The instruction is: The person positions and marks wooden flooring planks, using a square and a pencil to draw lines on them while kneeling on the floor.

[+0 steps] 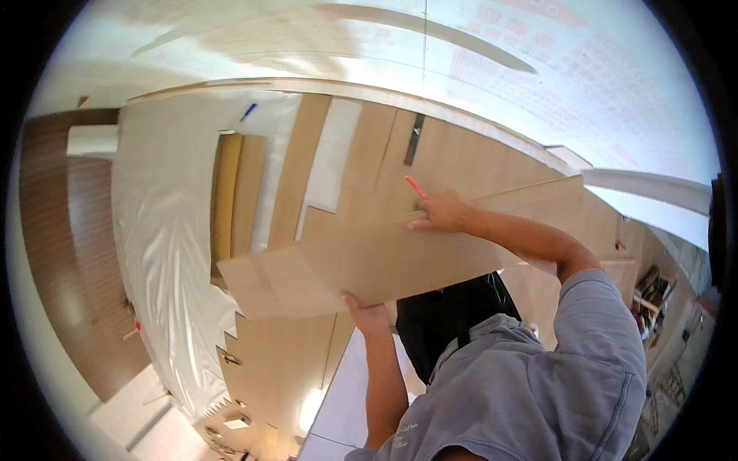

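- A long, light brown floor plank (384, 257) is in the middle of the frame. It slants from the lower left up to the right and is held above the floor.
- The left hand (367, 313) grips the lower long edge of the plank, just below the middle of the frame. The thumb is on the top face and the fingers are hidden under the board, so the hand is clamped on it.
- The right hand (442, 213) lies on the upper long edge of the plank, a little right of the centre, with its fingers curled over the edge.
- This same hand also holds a red pencil (417, 187), which points up and to the left from the fingers.
- Under the plank, the wooden floor (369, 154) is partly laid, with a stepped edge at the lower left.
- A white plastic sheet (169, 230) covers the left part of the frame, beside the laid boards.
- A blue pen (247, 112) lies on the sheet in the upper left.
- The person wears a grey shirt (530, 384), seen at the lower right.
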Available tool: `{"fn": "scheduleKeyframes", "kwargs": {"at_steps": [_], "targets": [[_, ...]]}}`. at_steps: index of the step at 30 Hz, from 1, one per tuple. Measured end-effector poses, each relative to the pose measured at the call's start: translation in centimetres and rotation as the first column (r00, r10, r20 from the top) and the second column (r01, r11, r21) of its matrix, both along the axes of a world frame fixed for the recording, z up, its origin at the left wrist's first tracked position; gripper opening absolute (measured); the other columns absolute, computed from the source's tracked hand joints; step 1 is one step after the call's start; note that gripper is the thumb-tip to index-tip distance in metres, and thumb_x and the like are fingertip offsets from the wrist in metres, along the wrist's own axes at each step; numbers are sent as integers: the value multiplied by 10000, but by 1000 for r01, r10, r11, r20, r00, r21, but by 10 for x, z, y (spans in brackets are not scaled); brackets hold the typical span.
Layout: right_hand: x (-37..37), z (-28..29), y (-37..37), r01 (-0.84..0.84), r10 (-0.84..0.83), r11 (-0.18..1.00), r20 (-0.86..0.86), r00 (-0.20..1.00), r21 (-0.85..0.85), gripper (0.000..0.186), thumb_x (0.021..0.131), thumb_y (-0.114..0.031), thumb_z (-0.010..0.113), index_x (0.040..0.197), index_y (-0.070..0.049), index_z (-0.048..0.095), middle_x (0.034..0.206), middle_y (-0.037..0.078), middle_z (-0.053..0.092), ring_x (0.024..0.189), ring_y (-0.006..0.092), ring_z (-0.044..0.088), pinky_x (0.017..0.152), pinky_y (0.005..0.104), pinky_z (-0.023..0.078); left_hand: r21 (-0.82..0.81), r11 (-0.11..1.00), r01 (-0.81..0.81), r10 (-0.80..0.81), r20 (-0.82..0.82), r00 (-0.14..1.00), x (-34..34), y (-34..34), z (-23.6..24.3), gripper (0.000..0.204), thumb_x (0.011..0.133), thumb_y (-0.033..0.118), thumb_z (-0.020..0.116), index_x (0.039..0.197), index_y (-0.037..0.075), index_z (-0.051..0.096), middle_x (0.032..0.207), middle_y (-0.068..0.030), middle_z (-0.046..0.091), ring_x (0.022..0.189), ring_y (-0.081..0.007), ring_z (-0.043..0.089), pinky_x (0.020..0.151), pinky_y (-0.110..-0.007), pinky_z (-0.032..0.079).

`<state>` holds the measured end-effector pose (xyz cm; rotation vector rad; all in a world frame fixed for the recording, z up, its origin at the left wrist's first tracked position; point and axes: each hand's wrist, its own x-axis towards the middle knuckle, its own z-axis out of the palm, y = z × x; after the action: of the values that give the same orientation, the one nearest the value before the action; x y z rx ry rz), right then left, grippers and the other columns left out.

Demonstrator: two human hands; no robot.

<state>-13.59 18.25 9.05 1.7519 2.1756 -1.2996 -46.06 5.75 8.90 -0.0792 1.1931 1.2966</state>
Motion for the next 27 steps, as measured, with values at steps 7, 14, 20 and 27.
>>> {"fn": "scheduleKeyframes", "kwargs": {"at_steps": [7,14,20,27], "targets": [[42,-84,2,96,-92,978,31,995,-186,769,904,-762,421,904,-26,642,818,212,680,777,409,666,706,527,507,-356,919,171,-206,-61,977,-44,63,-78,626,954,457,642,1412,74,456,1459,-108,464,1326,-318,445,1084,-514,400],[81,-253,22,393,-384,897,85,919,-204,735,882,-742,504,947,-27,662,835,212,680,815,431,657,761,520,506,-355,865,354,-382,-12,924,-21,144,-243,472,1028,319,543,1408,52,457,1401,-114,527,1279,-325,499,1065,-551,416],[124,-452,26,577,-516,781,275,811,-238,671,898,-688,544,944,-26,645,912,221,677,913,402,651,799,490,494,-383,856,348,-385,-24,923,40,195,-474,416,990,264,617,1337,53,526,1329,-111,575,1201,-302,562,980,-520,487],[185,-603,-4,710,-619,680,377,689,-181,601,954,-570,567,1278,-65,603,1074,259,682,1025,361,663,898,463,501,-478,708,520,-616,-59,786,119,230,-625,444,999,311,608,1320,11,545,1256,-133,622,1145,-287,598,946,-467,521]]}}
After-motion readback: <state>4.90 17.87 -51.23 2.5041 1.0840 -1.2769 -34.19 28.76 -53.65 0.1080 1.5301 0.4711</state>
